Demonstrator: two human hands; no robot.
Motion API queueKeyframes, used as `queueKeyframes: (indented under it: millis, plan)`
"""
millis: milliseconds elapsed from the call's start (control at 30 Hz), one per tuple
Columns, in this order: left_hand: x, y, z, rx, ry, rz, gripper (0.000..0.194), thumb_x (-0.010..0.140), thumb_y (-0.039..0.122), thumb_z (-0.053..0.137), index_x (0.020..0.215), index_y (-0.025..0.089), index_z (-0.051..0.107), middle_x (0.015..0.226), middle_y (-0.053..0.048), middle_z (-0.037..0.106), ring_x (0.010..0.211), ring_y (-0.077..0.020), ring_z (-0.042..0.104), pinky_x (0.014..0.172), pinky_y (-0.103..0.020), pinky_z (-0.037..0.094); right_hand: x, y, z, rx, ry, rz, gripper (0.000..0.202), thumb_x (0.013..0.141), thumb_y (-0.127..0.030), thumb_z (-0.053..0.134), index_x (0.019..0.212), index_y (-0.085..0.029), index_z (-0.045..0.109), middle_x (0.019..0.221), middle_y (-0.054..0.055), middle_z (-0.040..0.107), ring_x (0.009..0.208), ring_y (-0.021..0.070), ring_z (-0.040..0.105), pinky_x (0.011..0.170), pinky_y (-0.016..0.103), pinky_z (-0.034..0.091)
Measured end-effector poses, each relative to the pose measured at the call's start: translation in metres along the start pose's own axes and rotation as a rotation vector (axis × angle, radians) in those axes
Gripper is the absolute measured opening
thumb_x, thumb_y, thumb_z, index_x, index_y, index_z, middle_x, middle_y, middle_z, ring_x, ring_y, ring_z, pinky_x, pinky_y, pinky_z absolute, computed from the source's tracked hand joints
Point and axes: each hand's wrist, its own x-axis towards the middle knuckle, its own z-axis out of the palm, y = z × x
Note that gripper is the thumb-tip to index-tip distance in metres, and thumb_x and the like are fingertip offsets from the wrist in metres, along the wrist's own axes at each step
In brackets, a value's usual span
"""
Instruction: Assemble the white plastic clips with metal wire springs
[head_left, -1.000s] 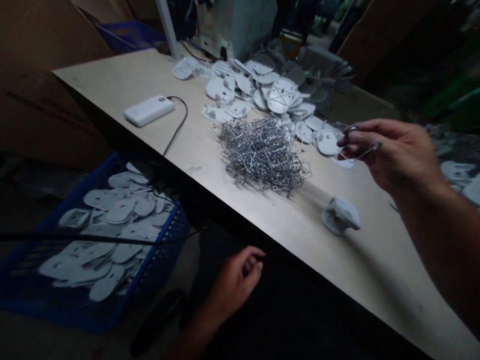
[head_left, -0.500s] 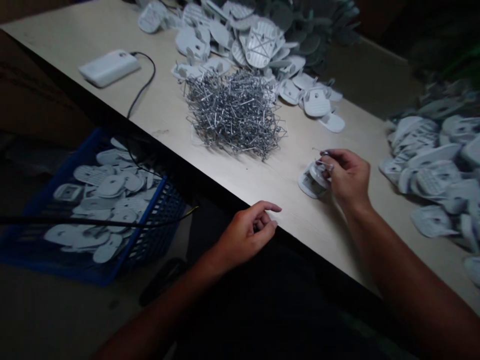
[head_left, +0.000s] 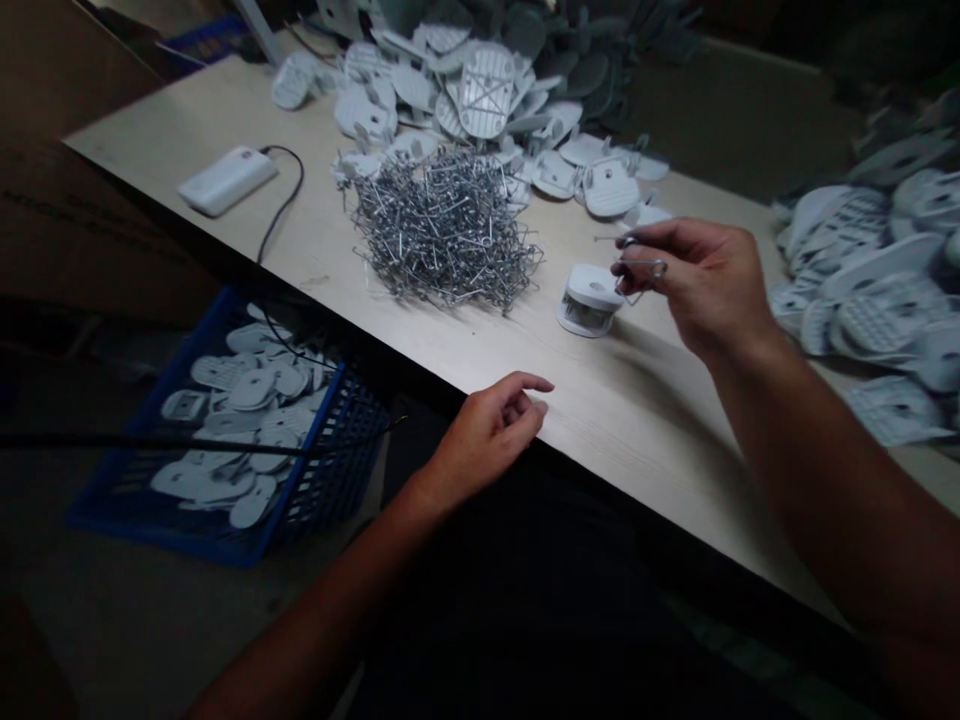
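My right hand [head_left: 709, 285] is raised over the table, thumb and fingers closed on a bent metal wire spring [head_left: 658, 268] whose thin ends stick out. Just left of those fingertips a white plastic clip-like piece [head_left: 590, 290] stands on the table, made of two rounded plates one above the other. At the table's front edge rests my left hand [head_left: 495, 425], fingers loosely curled, index stretched out and thumb apart, with nothing in it. Beyond them lies a tangled heap of metal wire springs [head_left: 450, 230].
White plastic plates are heaped at the back [head_left: 487, 90] and at the right [head_left: 877, 300]. A white box-shaped device [head_left: 229, 180] with a dark cable lies on the left. Below the table edge, a blue crate [head_left: 172, 545] holds more plates. A black cable [head_left: 150, 442] crosses in front.
My right hand has lifted off the white plastic piece, wire spring still in its fingers. That piece now stands free on the table. My left hand stays by the edge; the view has shifted somewhat.
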Motion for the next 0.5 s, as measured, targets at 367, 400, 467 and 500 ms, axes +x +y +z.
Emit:
queueKeyframes:
  millis: [367, 400, 467, 500]
  plan:
    - [0.035, 0.015, 0.027, 0.141, -0.047, 0.093, 0.034, 0.098, 0.041, 0.074, 0.122, 0.017, 0.074, 0.075, 0.004, 0.064, 0.061, -0.0095, 0.056, 0.061, -0.022, 0.041, -0.109, 0.015, 0.002, -0.239, 0.106, 0.295, 0.018, 0.081, -0.042, 0.087, 0.092, -0.027, 0.082, 0.081, 0.004, 0.077, 0.07, 0.0255, 0.074, 0.068, 0.041, 0.066]
    - [0.038, 0.015, 0.028, 0.129, -0.038, 0.097, 0.031, 0.099, 0.041, 0.072, 0.118, 0.016, 0.075, 0.074, 0.004, 0.065, 0.062, -0.01, 0.057, 0.061, -0.022, 0.041, -0.112, 0.017, 0.005, -0.225, 0.129, 0.318, 0.02, 0.081, -0.044, 0.087, 0.092, -0.027, 0.082, 0.08, 0.004, 0.076, 0.07, 0.0261, 0.074, 0.067, 0.042, 0.067]
    - [0.043, 0.014, 0.027, 0.112, -0.013, 0.098, 0.026, 0.102, 0.039, 0.067, 0.105, 0.016, 0.078, 0.073, 0.002, 0.066, 0.064, -0.011, 0.059, 0.063, -0.023, 0.042, -0.117, 0.019, 0.01, -0.159, 0.175, 0.367, 0.024, 0.08, -0.046, 0.088, 0.091, -0.027, 0.08, 0.079, 0.005, 0.076, 0.07, 0.026, 0.074, 0.067, 0.042, 0.068]
    - [0.045, 0.014, 0.026, 0.111, -0.003, 0.095, 0.026, 0.103, 0.038, 0.065, 0.099, 0.016, 0.078, 0.072, 0.002, 0.067, 0.065, -0.0113, 0.059, 0.063, -0.023, 0.042, -0.118, 0.02, 0.011, -0.114, 0.19, 0.397, 0.025, 0.079, -0.047, 0.089, 0.09, -0.027, 0.079, 0.08, 0.005, 0.076, 0.07, 0.0255, 0.075, 0.067, 0.041, 0.068]
